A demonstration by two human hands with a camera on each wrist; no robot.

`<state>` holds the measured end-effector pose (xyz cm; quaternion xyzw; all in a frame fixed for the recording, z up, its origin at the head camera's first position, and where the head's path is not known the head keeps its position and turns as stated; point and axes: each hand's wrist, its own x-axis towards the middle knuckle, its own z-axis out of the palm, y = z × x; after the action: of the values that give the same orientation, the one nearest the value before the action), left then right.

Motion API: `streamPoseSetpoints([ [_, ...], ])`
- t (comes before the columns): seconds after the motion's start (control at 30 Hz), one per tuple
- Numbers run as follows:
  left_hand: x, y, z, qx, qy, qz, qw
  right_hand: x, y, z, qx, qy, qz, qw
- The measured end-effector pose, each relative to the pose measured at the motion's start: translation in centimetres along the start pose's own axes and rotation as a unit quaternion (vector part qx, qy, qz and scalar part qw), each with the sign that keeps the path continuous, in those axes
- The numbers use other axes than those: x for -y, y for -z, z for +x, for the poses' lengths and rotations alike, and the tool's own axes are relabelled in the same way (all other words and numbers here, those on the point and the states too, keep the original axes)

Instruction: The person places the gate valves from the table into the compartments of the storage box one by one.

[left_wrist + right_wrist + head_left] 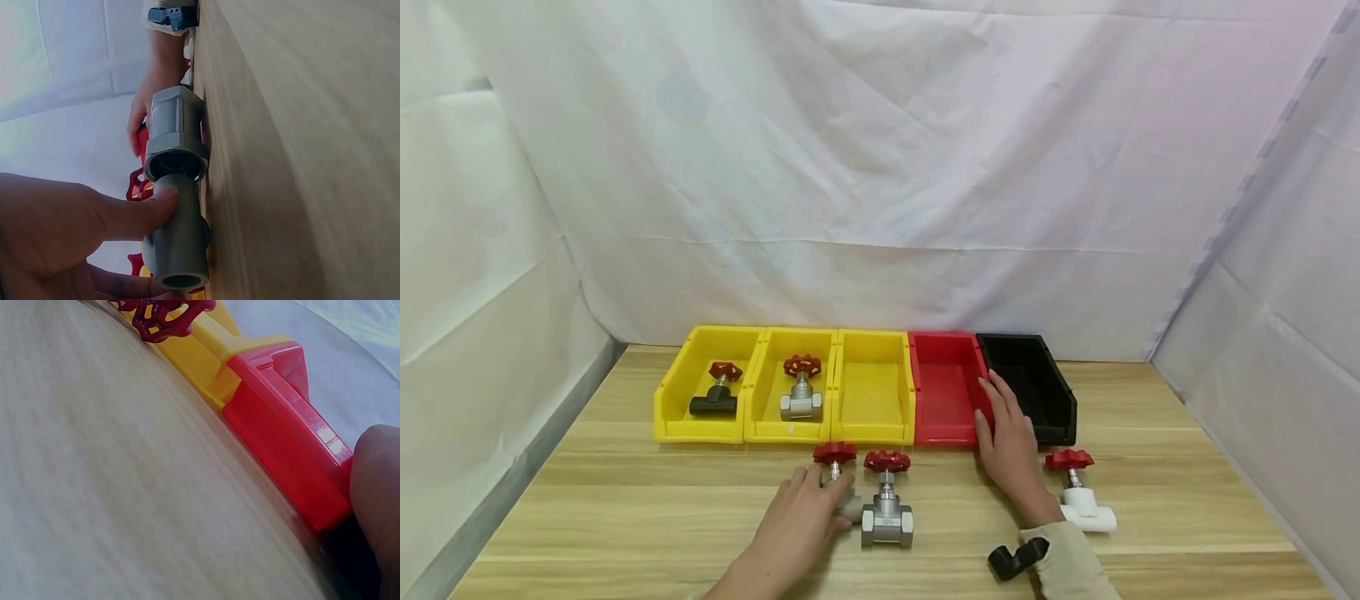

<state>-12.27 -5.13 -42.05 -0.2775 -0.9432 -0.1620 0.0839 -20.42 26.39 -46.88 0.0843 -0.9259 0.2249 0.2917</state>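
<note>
My left hand (801,521) grips a grey plastic valve (178,231) with a red handwheel, thumb on its pipe body and fingers curled under it. Against that valve's end stands a larger metal valve (887,521), also topped by a red wheel. My right hand (1011,442) rests over the adjoining walls of the red bin (949,435) and the black bin (1060,435), its fingers extended. Beside the right wrist a white valve (1086,510) with a red wheel stands on the table, partly hidden by the arm.
Three yellow bins (872,433) continue the row to the left. A black valve (715,402) lies in the leftmost, and a metal valve (802,402) in the second. White cloth (880,167) encloses the wooden table (625,517). A black device (1017,558) sits on the right wrist.
</note>
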Motion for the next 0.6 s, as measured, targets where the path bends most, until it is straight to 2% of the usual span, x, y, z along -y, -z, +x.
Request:
streamPoseSetpoints([
  [0.27, 0.30, -0.53, 0.01, 0.023, -0.018, 0.008, 0.9995, 0.12, 0.05, -0.04, 0.005, -0.007, -0.004, 1.000],
  [0.6, 0.31, -0.79, 0.15, 0.000, -0.020, -0.015, 0.9997, 0.06, 0.00, 0.13, 0.001, -0.001, -0.004, 1.000],
])
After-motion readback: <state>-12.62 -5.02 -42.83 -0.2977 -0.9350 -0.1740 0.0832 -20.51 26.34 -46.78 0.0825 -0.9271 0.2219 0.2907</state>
